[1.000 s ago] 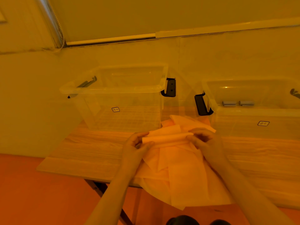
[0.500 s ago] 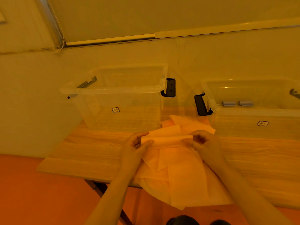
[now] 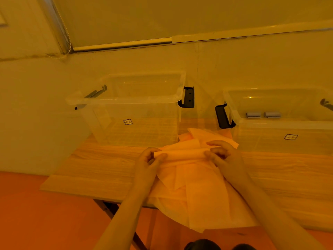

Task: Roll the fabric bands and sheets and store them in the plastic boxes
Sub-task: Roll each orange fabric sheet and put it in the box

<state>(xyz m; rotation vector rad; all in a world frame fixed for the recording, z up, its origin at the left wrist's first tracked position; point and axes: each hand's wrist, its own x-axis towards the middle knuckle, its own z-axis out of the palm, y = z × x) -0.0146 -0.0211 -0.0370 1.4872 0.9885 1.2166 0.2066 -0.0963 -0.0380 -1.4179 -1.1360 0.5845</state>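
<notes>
A pile of orange fabric sheets [image 3: 200,188] lies on the wooden table [image 3: 100,168] and hangs over its front edge. The top sheet's far edge is a partly rolled tube [image 3: 185,153]. My left hand [image 3: 149,163] pinches the tube's left end. My right hand [image 3: 223,156] pinches its right end with curled fingers. Behind the pile stand two clear plastic boxes: the left box [image 3: 133,112] holds nothing I can see, and the right box [image 3: 281,123] holds two grey fabric rolls [image 3: 263,114].
Both boxes have black latch handles [image 3: 188,97] facing each other across a narrow gap. A wall rises right behind the boxes. Orange floor [image 3: 45,213] shows below the table's front edge, and a dark table leg [image 3: 115,212] runs under it.
The rolled edge has turned a little tighter between my fingers. Both hands stay at the tube's ends, with only small finger movements.
</notes>
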